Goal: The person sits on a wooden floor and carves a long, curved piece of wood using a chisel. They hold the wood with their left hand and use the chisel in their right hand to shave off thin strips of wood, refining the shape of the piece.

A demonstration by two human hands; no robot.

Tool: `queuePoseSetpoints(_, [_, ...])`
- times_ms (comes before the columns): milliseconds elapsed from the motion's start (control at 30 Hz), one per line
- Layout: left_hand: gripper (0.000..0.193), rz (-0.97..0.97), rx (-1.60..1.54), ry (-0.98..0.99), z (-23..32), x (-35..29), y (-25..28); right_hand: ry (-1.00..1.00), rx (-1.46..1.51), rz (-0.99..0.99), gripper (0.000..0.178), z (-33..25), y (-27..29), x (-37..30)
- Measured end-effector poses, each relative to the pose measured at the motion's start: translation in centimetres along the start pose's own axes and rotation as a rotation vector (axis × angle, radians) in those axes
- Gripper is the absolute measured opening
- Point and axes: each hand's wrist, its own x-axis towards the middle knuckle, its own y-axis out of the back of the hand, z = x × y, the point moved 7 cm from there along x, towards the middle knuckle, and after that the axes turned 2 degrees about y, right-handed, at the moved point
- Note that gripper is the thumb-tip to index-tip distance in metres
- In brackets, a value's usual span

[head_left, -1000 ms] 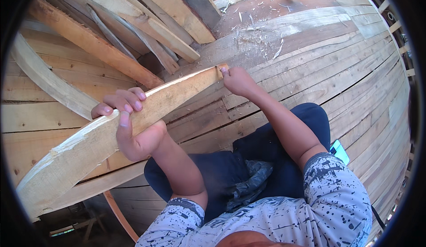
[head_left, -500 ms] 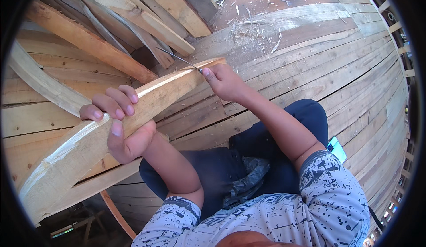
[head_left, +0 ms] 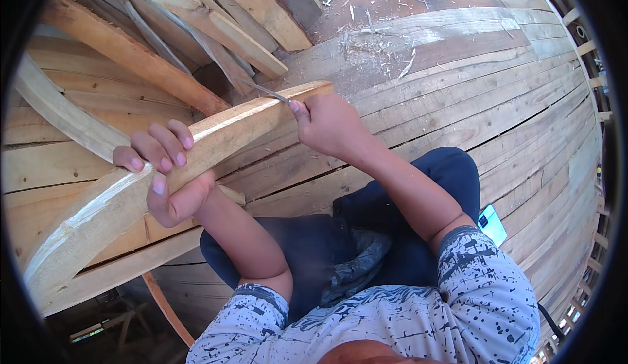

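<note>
A long curved timber (head_left: pixel 232 128) slants across in front of me, its upper edge pale and freshly cut. My left hand (head_left: pixel 163 168) grips it around the middle, fingers over the far edge and thumb on the near face. Near the timber's far right end, my right hand (head_left: pixel 329 121) is closed around a thin metal-bladed tool (head_left: pixel 271 93), its handle hidden in my fist. The blade reaches left over the timber's top edge; whether it is a knife I cannot tell.
Several loose boards and beams (head_left: pixel 134 53) lean together at the upper left. Wood shavings (head_left: pixel 379 47) litter the plank floor (head_left: pixel 458 112). A phone (head_left: pixel 492 225) lies beside my right knee. Below the timber at lower left is a dark gap (head_left: pixel 98 331).
My right hand and the blade have shifted slightly left along the timber, and the blade's flat shows more. The left hand keeps its grip; the timber and view have shifted a little.
</note>
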Motion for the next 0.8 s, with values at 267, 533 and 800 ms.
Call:
queuePoseSetpoints(267, [0.029, 0.041, 0.002, 0.0, 0.0, -0.1, 0.6, 0.016, 0.067, 0.025, 0.045, 0.6, 0.1, 0.6])
queuePoseSetpoints(533, [0.03, 0.067, 0.033, -0.009, 0.1, -0.2, 0.5, -0.047, -0.047, 0.035, 0.047, 0.4, -0.7, 0.1])
queuePoseSetpoints(800, [0.029, 0.132, 0.079, -0.007, 0.3, -0.2, 0.7, 0.115, 0.028, 0.111, 0.048, -1.3, 0.1, -0.4])
